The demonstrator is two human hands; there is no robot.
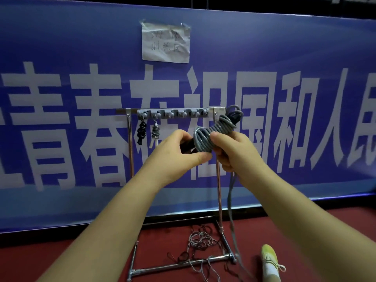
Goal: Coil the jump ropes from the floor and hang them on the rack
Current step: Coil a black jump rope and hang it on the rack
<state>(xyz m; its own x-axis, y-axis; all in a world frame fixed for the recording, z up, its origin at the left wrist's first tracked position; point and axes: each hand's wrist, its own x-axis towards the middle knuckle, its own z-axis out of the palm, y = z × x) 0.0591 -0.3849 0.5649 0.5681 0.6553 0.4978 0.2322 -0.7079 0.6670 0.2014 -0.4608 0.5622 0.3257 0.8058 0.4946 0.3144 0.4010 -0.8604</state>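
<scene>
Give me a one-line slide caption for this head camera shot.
Both hands wind a grey jump rope into a coil before the rack, where two coiled ropes already hang.

A blue banner (61, 47) with large white Chinese characters spans the wall. A creased paper note (165, 42), handwritten, is taped near its top edge. Dark red flooring (91, 259) lies below. A yellow-green sneaker (269, 259) with a white sock stands at the lower right.

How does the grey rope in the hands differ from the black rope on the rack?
The grey jump rope is held by both hands, with a loose tail hanging down; the black coiled jump rope hangs from a hook on the metal rack. Grey looks thicker. Both are wound into bundles.
</scene>
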